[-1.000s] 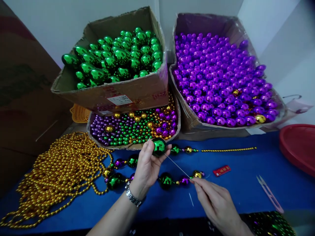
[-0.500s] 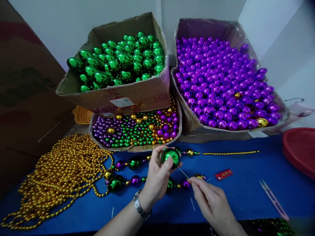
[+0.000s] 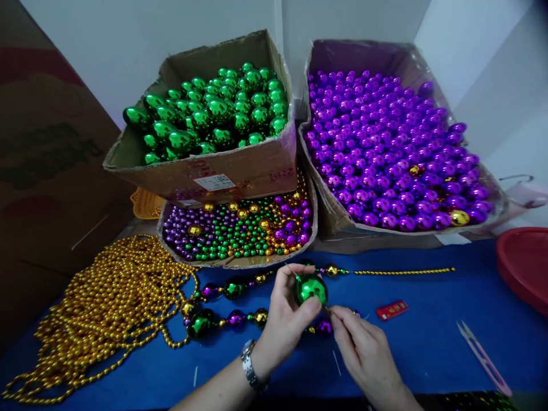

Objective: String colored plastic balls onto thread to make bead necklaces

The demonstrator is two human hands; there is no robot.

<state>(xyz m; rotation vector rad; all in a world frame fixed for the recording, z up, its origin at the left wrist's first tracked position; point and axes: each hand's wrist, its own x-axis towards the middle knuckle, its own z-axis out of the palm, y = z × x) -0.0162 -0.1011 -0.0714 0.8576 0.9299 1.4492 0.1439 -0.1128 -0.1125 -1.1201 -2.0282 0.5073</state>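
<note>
My left hand [image 3: 287, 319], wearing a metal watch, is closed around a large shiny green bead [image 3: 311, 290]. A thin needle [image 3: 291, 270] pokes out past the bead's upper left side, beside a small green bead [image 3: 298, 278]. My right hand [image 3: 363, 348] pinches the needle's other end close against the lower right of the large bead; the fingertips hide most of it. Behind and beneath the hands lies a strand of green, purple and gold beads [image 3: 236, 318], partly covered by my left hand.
A heap of gold bead chains [image 3: 107, 308] lies at left. Cardboard boxes hold green beads [image 3: 201, 168], purple beads [image 3: 334, 220] and mixed small beads [image 3: 231, 262]. At right are a red packet [image 3: 393, 310], pink-handled thread snips [image 3: 486, 362] and a red basin [image 3: 520, 268].
My right fingers have come up against the green bead, and the needle now sticks out on its far side. The left hand with the bead has shifted slightly right and down.
</note>
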